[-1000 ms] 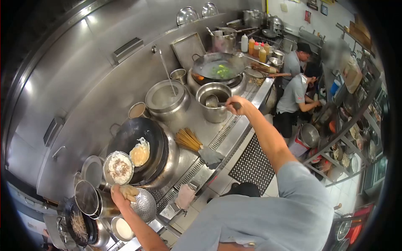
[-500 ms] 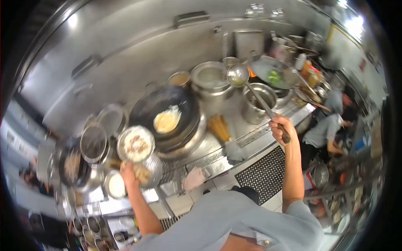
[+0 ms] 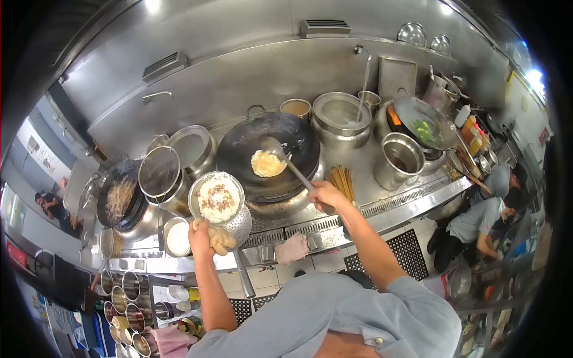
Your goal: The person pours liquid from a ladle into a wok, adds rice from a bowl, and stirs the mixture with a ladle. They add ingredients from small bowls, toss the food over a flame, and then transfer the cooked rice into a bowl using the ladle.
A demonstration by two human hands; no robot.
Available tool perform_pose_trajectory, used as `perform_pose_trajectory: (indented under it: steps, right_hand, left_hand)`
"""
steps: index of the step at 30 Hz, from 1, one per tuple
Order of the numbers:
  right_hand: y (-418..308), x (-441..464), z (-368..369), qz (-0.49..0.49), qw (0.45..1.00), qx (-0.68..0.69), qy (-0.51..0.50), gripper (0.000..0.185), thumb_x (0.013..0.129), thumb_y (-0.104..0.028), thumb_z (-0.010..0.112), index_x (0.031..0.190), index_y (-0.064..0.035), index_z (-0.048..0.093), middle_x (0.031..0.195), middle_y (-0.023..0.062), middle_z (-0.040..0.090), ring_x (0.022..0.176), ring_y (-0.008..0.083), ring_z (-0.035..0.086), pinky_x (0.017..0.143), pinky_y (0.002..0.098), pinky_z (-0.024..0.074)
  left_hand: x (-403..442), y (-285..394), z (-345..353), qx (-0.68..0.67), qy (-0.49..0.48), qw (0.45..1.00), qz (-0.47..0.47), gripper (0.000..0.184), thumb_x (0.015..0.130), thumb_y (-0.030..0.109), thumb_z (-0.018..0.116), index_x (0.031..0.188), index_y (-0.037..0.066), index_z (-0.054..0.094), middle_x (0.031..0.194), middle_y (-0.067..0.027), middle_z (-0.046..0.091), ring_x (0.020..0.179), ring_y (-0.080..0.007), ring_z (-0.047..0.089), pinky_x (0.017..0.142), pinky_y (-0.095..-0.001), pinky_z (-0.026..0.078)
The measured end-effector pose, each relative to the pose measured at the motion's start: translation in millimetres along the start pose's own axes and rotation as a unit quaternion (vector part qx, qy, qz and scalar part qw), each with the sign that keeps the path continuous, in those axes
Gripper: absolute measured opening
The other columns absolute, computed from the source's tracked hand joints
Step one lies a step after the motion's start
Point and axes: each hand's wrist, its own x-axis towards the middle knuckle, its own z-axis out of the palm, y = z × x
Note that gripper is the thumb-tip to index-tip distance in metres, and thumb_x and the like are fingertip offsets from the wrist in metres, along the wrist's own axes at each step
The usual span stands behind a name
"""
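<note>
My right hand (image 3: 328,197) is closed around the handle of a ladle (image 3: 295,173). The ladle's head is down in a black wok (image 3: 239,149), against the upper edge of a yellow cooked egg (image 3: 267,164). Beside the wok, my left hand (image 3: 202,237) grips a metal bowl (image 3: 240,203) at its near edge. White rice with brown bits on top (image 3: 216,200) fills that bowl. A bunched beige cloth (image 3: 221,240) is pressed between this hand and the bowl. Partly under them lies a perforated skimmer (image 3: 240,227), its handle pointing toward me.
A second wok (image 3: 119,200) with brown food stands left, near a container of white liquid (image 3: 178,237). Right of my wok are a bamboo brush (image 3: 341,182), a lidded pot (image 3: 341,119), a deep pot (image 3: 400,161) and a pan with greens (image 3: 425,122). Co-workers (image 3: 477,224) bend at right.
My right hand has swung left and lowered the ladle from above the right-hand pots into the wok, at the egg. My left hand still holds the bowl. The view has shifted.
</note>
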Motion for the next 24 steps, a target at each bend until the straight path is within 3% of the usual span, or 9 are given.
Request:
perform_pose_trajectory:
  steps: [5, 10, 12, 14, 17, 18, 20, 21, 24]
  right_hand:
    - [-10.6, -61.5, 34.8, -0.045, 0.998, -0.045, 0.017, 0.026, 0.075, -0.001, 0.054, 0.101, 0.0004, 0.055, 0.058, 0.0022, 0.048, 0.038, 0.0107, 0.043, 0.033, 0.026, 0.0327]
    - [0.5, 17.9, 4.3, 0.08, 0.966, 0.23, -0.092, 0.003, 0.079, -0.004, 0.054, 0.081, -0.0037, 0.052, 0.056, 0.0024, 0.049, 0.036, 0.0103, 0.041, 0.033, 0.0258, 0.0324]
    - [25.7, 40.4, 19.1, -0.049, 0.996, 0.068, -0.027, 0.006, 0.078, -0.005, 0.055, 0.083, -0.0033, 0.052, 0.058, 0.0036, 0.052, 0.037, 0.0126, 0.044, 0.034, 0.0292, 0.0359]
    - [47.0, 13.1, 48.8, -0.067, 0.994, -0.059, 0.064, 0.049, 0.076, -0.003, 0.053, 0.124, 0.0027, 0.048, 0.061, 0.0062, 0.054, 0.042, 0.0159, 0.051, 0.038, 0.0297, 0.0407]
    - [36.0, -0.8, 27.4, 0.001, 1.0, 0.02, -0.005, 0.039, 0.076, -0.006, 0.057, 0.114, 0.0008, 0.052, 0.061, 0.006, 0.056, 0.042, 0.0159, 0.051, 0.038, 0.0283, 0.0397]
    - [40.9, 26.6, 2.9, 0.069, 0.98, 0.166, -0.08, 0.034, 0.077, -0.01, 0.059, 0.109, 0.0, 0.054, 0.06, 0.0046, 0.056, 0.041, 0.0145, 0.05, 0.038, 0.0271, 0.0386]
    - [21.4, 42.7, 3.7, 0.041, 0.982, 0.166, -0.085, 0.04, 0.079, -0.01, 0.057, 0.117, -0.0006, 0.052, 0.059, 0.004, 0.055, 0.04, 0.0144, 0.049, 0.037, 0.0273, 0.0377]
    - [33.5, 31.9, 21.7, -0.031, 0.998, -0.052, 0.025, 0.053, 0.079, -0.008, 0.054, 0.13, -0.0014, 0.043, 0.064, 0.0054, 0.057, 0.044, 0.0155, 0.051, 0.039, 0.0287, 0.0398]
    - [55.2, 5.7, 42.1, -0.075, 0.981, -0.168, 0.062, 0.065, 0.077, -0.007, 0.051, 0.14, -0.0028, 0.035, 0.071, 0.0095, 0.06, 0.048, 0.0189, 0.055, 0.045, 0.0316, 0.0445]
  left_hand:
    - [-9.7, 0.9, -36.8, 0.03, 0.021, 0.999, 0.004, 0.008, 0.082, 0.005, 0.059, 0.088, 0.003, 0.054, 0.08, -0.0048, 0.054, 0.07, -0.0146, 0.054, 0.061, -0.0294, 0.047]
    - [-15.5, 11.2, -26.8, 0.022, 0.031, 0.999, 0.007, 0.007, 0.081, 0.005, 0.058, 0.086, 0.004, 0.053, 0.078, -0.0036, 0.053, 0.068, -0.0135, 0.052, 0.059, -0.029, 0.045]
    - [-21.3, 11.8, -28.1, 0.017, 0.021, 1.0, 0.005, 0.007, 0.081, 0.005, 0.058, 0.086, 0.004, 0.054, 0.079, -0.0037, 0.053, 0.068, -0.0137, 0.052, 0.059, -0.0292, 0.045]
    - [-16.7, 18.7, -28.3, 0.018, 0.025, 0.999, 0.015, 0.007, 0.081, 0.005, 0.058, 0.086, 0.004, 0.053, 0.079, -0.0038, 0.053, 0.068, -0.0138, 0.052, 0.059, -0.0294, 0.046]
    - [-15.9, 19.7, -25.6, 0.024, 0.027, 0.999, 0.018, 0.008, 0.081, 0.006, 0.058, 0.086, 0.004, 0.052, 0.08, -0.0039, 0.053, 0.068, -0.0135, 0.052, 0.06, -0.0293, 0.046]
    - [-15.0, 19.5, -28.2, 0.027, 0.02, 0.999, 0.017, 0.008, 0.081, 0.006, 0.058, 0.086, 0.004, 0.052, 0.08, -0.0039, 0.053, 0.068, -0.0133, 0.052, 0.06, -0.0292, 0.046]
    - [-10.2, 21.3, -26.7, 0.027, 0.009, 0.999, 0.019, 0.008, 0.081, 0.006, 0.058, 0.087, 0.004, 0.052, 0.08, -0.0038, 0.053, 0.069, -0.0129, 0.052, 0.06, -0.029, 0.046]
    - [-12.6, 25.1, -24.0, 0.028, 0.005, 1.0, 0.013, 0.008, 0.081, 0.005, 0.058, 0.087, 0.004, 0.053, 0.08, -0.0036, 0.053, 0.069, -0.0128, 0.052, 0.06, -0.0289, 0.045]
    - [-9.0, 18.2, -26.2, 0.028, 0.016, 0.999, 0.022, 0.008, 0.081, 0.006, 0.058, 0.086, 0.004, 0.052, 0.079, -0.0033, 0.052, 0.068, -0.0128, 0.051, 0.059, -0.029, 0.045]
